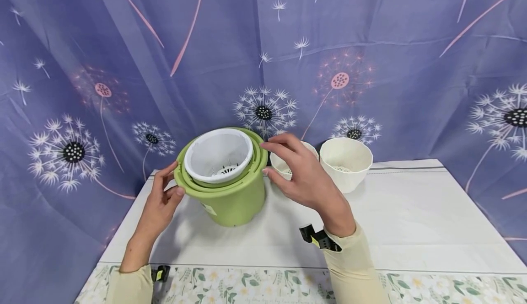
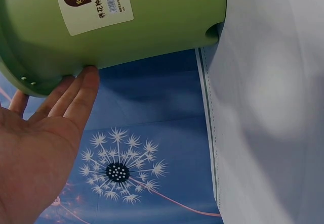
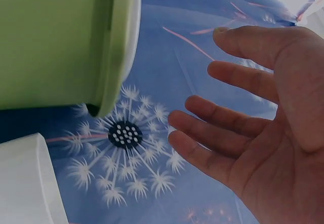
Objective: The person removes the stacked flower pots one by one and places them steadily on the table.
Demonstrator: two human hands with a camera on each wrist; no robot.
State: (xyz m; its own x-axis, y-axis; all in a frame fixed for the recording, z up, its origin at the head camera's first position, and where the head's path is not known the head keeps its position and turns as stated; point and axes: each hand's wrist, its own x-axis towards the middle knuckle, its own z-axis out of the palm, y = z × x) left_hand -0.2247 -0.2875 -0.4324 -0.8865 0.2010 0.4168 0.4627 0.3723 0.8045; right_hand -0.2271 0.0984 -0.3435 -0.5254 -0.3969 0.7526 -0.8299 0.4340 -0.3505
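Note:
A large green flowerpot (image 1: 234, 205) stands on the table at left of centre, with another green pot nested in it. A white flowerpot (image 1: 218, 151) with a slotted bottom sits inside them, its rim highest. My left hand (image 1: 160, 205) touches the left side of the green rim; in the left wrist view its fingers (image 2: 83, 95) lie nearly straight against the pot below the rim. Beside the rim's right side is my right hand (image 1: 304, 176), fingers spread and slightly bent; the right wrist view shows it apart from the pot, holding nothing.
Two cream faceted pots stand right of the green one: the nearer-to-centre pot (image 1: 282, 164) is partly behind my right hand, the other pot (image 1: 347, 164) is in full view. A purple dandelion-print curtain (image 1: 395, 89) hangs behind the white tablecloth (image 1: 432, 221).

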